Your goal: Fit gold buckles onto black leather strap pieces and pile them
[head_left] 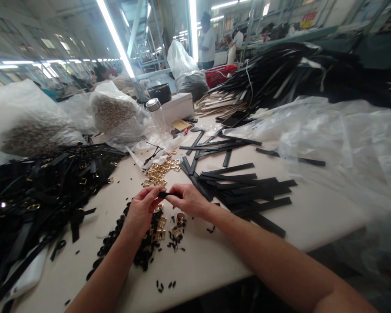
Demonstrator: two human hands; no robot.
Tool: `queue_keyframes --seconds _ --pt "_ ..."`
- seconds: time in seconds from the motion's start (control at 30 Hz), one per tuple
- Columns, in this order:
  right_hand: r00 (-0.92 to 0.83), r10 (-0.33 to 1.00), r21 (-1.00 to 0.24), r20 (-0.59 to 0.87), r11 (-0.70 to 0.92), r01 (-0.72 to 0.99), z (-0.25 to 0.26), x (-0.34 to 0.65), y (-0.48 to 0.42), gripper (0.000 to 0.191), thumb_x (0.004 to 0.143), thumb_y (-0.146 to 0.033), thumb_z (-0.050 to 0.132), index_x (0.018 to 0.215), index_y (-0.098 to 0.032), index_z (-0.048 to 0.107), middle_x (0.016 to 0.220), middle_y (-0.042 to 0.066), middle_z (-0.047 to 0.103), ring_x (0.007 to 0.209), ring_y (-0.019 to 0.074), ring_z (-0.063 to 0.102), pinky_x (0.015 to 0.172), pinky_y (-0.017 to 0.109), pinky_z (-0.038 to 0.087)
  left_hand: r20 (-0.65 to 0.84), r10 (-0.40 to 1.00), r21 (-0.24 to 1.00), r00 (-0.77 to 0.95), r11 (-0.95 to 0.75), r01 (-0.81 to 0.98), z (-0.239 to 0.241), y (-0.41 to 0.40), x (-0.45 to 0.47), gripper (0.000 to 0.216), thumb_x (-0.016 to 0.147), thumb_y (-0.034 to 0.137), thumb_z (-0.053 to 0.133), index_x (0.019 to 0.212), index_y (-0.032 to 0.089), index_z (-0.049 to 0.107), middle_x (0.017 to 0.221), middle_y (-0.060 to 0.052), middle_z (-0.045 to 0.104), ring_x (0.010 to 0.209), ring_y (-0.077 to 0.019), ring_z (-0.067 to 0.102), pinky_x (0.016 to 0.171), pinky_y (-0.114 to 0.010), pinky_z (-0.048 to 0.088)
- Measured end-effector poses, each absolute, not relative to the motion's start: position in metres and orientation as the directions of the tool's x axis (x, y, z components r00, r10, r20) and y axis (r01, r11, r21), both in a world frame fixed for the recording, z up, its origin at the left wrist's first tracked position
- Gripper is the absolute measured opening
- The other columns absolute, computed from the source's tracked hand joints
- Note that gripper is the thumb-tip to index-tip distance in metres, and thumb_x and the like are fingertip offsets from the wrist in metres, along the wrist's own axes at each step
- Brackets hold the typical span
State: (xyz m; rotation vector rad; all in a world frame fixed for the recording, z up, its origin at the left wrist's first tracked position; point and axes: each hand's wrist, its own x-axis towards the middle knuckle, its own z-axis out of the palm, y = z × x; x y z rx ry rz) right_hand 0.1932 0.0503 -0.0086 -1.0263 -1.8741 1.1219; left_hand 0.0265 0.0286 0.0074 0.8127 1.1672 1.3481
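My left hand [144, 208] and my right hand [189, 200] meet over the middle of the table, both closed on a short black strap [165, 195]. The thumb and fingers of each hand pinch one end of it; whether a buckle is on it is hidden. Just beyond the fingers lies a heap of gold buckles [156, 173]. Several more gold buckles [161, 224] are below my hands, among small black pieces [145, 258]. To the right of my right hand is a fanned pile of flat black straps [247, 187].
A big tangle of black straps with gold buckles [52, 187] covers the left side. Behind stand plastic bags of small pieces [112, 111], a glass bottle [156, 114] and a white box [179, 108]. Plastic sheeting [339, 134] and a black strip bundle [296, 78] are right. People work farther back.
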Motion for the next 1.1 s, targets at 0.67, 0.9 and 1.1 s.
queue_keyframes --seconds 0.67,0.9,1.1 --pt "-0.408 0.884 -0.878 0.229 0.369 0.306 -0.011 0.193 0.05 0.014 0.086 -0.026 0.061 0.079 -0.016 0.067 0.063 -0.003 0.06 0.058 0.0092 0.049 0.056 0.021 0.034 0.153 0.981 0.947 -0.124 -0.109 0.303 0.008 0.023 0.025 0.016 0.073 0.034 0.074 0.078 0.019 0.073 0.079 -0.002 0.071 0.074 -0.0168 0.063 0.073 -0.028 0.05" --pt "-0.442 0.867 -0.849 0.228 0.4 0.346 -0.005 0.195 0.049 0.013 0.087 -0.023 0.059 0.077 -0.016 0.065 0.062 -0.004 0.058 0.057 0.0092 0.047 0.055 0.021 0.031 0.086 0.96 0.994 -0.265 -0.063 0.095 0.009 0.031 0.01 0.019 0.071 0.036 0.077 0.077 0.019 0.07 0.076 0.001 0.07 0.071 -0.0135 0.063 0.074 -0.026 0.05" --pt "-0.436 0.857 -0.823 0.276 0.445 0.354 -0.008 0.193 0.048 0.013 0.089 -0.022 0.058 0.079 -0.016 0.064 0.066 -0.002 0.059 0.06 0.0103 0.049 0.059 0.021 0.035 -0.017 0.989 0.989 -0.148 0.038 0.144 0.004 0.024 0.017 0.023 0.069 0.038 0.079 0.075 0.017 0.071 0.07 0.0 0.069 0.065 -0.0138 0.06 0.066 -0.026 0.048"
